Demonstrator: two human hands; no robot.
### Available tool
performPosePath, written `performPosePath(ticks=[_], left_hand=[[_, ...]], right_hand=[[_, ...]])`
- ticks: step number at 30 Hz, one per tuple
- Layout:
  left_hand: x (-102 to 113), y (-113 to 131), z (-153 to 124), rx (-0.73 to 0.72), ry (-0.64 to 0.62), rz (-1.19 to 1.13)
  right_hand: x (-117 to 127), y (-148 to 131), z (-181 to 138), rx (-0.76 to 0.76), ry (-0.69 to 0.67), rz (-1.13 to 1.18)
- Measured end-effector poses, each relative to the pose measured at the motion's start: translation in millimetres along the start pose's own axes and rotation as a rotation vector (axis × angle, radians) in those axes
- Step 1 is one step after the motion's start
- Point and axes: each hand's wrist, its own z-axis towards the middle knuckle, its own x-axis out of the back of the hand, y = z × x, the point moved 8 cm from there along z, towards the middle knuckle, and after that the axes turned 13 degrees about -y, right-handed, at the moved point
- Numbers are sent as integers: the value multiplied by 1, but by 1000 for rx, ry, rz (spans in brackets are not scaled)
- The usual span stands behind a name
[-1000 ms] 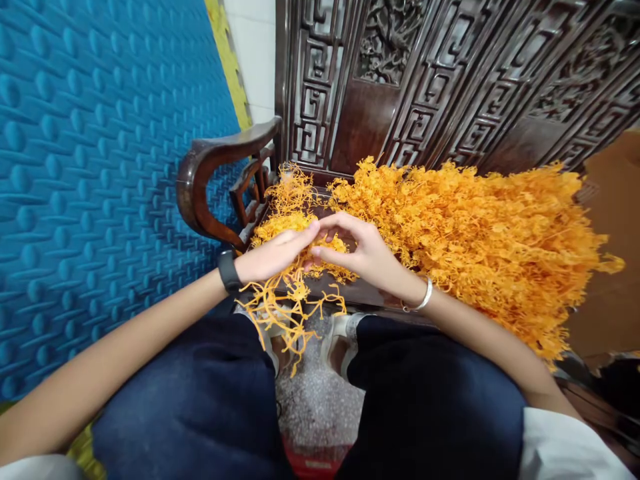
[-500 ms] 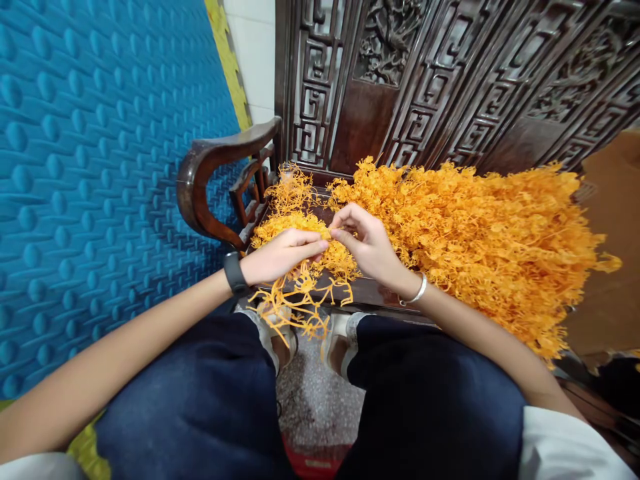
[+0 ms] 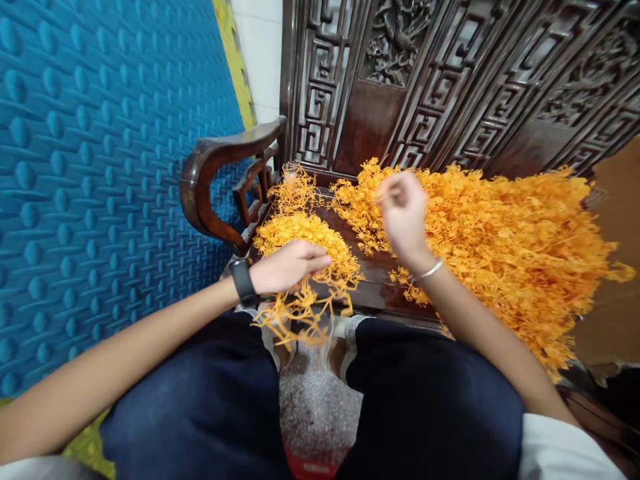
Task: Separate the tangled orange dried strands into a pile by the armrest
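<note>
My left hand [image 3: 293, 265], with a dark band on its wrist, is closed on a branching orange plastic sprig [image 3: 303, 310] that hangs below it over my shoes. Behind that hand lies a small heap of orange-yellow pieces [image 3: 305, 227]. My right hand [image 3: 406, 210], blurred by motion, is curled with thumb and fingers together in front of the large orange pile [image 3: 510, 247]. Whether anything sits between its fingertips I cannot make out. A looser clump of thin orange branches [image 3: 296, 187] lies at the back left of the bench seat.
The dark wooden bench has a curved armrest [image 3: 195, 180] at the left and a carved backrest [image 3: 375, 113] behind. Blue foam matting [image 3: 100, 167] covers the floor at left. Brown cardboard [image 3: 613, 300] stands at far right.
My right hand has moved away from my left hand, to the right and slightly up, toward the large pile. My left hand stays nearly in place, holding the sprig.
</note>
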Motion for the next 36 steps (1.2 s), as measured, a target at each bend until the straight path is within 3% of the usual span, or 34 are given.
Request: performPosePath(ticks=[2, 3, 7, 10, 13, 24, 36], left_hand=[[1, -3, -4, 2, -12, 47], [5, -3, -6, -12, 21, 76], [19, -4, -15, -23, 114, 165], [28, -4, -20, 9, 175, 194], [36, -1, -25, 19, 250, 219], [42, -2, -29, 13, 285, 210], [44, -2, -30, -15, 294, 204]], right_hand=[[24, 21, 2, -66, 124, 61], [23, 33, 2, -116, 66, 68], [-21, 87, -23, -383, -302, 43], [-37, 118, -45, -525, -340, -31], [-38, 135, -54, -587, -341, -102], [-38, 153, -56, -624, -330, -213], [-52, 148, -51, -636, -329, -244]])
